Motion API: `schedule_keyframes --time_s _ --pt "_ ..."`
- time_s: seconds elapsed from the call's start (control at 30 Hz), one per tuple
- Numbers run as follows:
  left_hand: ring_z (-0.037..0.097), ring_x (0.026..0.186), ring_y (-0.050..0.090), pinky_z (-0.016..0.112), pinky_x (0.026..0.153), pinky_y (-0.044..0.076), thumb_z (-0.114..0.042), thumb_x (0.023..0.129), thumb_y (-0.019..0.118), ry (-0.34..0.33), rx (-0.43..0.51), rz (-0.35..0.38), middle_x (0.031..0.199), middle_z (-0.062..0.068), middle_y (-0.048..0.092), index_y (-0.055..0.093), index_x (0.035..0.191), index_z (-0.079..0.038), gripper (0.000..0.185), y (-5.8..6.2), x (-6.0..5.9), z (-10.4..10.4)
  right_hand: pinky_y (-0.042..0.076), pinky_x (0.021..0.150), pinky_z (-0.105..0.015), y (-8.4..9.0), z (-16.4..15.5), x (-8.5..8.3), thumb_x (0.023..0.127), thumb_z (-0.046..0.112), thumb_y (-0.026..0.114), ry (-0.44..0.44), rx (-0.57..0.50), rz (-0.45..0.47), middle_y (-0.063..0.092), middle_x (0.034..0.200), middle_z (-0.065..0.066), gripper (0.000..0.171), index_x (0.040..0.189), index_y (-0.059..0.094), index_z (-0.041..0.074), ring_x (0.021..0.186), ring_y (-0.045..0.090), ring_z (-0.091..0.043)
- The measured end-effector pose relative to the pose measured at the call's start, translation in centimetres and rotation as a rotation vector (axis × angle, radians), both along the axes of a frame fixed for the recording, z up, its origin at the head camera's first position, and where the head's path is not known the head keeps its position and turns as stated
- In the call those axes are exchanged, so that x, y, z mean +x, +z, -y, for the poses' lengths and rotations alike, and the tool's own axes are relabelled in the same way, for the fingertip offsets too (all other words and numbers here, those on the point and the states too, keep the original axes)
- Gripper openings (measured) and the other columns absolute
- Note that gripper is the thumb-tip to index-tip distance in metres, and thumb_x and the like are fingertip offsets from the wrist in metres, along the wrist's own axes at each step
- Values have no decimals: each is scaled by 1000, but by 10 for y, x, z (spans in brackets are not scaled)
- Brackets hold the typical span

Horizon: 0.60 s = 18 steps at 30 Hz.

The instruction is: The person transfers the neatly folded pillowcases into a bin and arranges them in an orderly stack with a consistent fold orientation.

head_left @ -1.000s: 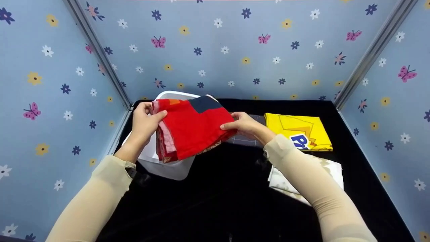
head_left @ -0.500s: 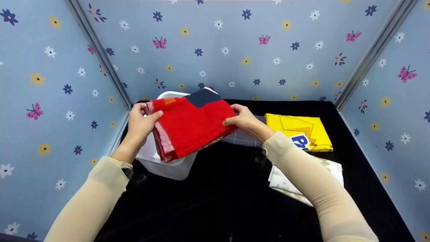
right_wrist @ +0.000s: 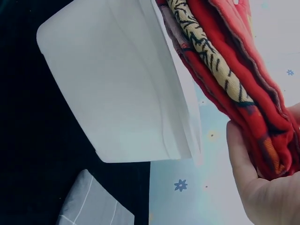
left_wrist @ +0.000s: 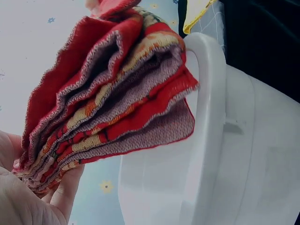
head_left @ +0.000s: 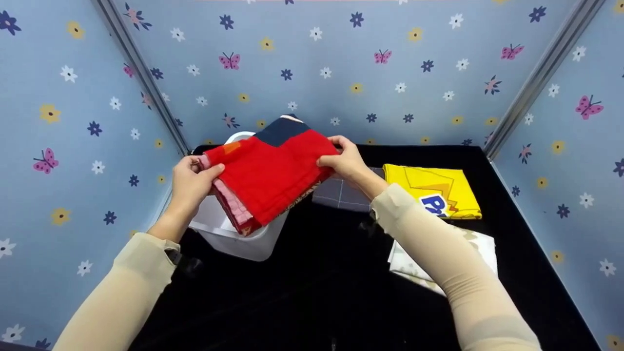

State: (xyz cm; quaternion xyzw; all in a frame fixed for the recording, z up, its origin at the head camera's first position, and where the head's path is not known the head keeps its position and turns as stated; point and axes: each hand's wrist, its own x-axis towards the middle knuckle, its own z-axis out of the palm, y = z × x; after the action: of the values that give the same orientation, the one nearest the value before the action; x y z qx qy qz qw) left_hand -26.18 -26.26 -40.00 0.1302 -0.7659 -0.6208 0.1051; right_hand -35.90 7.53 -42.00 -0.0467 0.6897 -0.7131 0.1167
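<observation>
The person holds a folded red cloth (head_left: 273, 175) up in the air between both hands, above the white bin (head_left: 234, 239) that sits at the back left corner of the black table (head_left: 317, 292). The left hand (head_left: 191, 183) pinches the cloth's left edge, thumb on top and fingers curled underneath, where the stacked pink and red layers fan out; from the left wrist view those layers (left_wrist: 108, 93) spread away from the palm and hang just over the bin's rim (left_wrist: 211, 84). The right hand (head_left: 343, 163) grips the opposite edge, fingers wrapped over the top and thumb below, so the cloth spans the gap between the two grips and tilts, its far corner with a navy patch (head_left: 282, 130) raised highest. In the right wrist view the folded bundle (right_wrist: 225, 65) lies against the palm, close beside the bin's wall (right_wrist: 122, 93). Further right on the table lie a grey checked cloth (head_left: 339, 195), a folded yellow garment (head_left: 429, 187) toward the back right, and a pale patterned cloth (head_left: 480, 248) nearer the front right edge.
</observation>
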Motion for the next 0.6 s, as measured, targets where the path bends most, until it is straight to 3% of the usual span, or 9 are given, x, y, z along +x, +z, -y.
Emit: schedule_keyframes --time_s 0.2,0.6 --pt "5 65 71 24 59 63 -17 98 79 13 -12 5 86 -6 67 55 109 -9 27 -2 3 8 67 68 -41 3 10 -6 82 -4 74 -27 5 -12 61 121 -18 57 134 53 8 94 71 -29" --pt "5 57 68 27 58 64 -13 94 77 3 -25 46 73 -8 62 58 100 -7 21 -4 5 25 63 60 -33 3 38 -17 85 -5 73 -91 -43 -58 64 111 -16 51 130 51 6 79 69 -23"
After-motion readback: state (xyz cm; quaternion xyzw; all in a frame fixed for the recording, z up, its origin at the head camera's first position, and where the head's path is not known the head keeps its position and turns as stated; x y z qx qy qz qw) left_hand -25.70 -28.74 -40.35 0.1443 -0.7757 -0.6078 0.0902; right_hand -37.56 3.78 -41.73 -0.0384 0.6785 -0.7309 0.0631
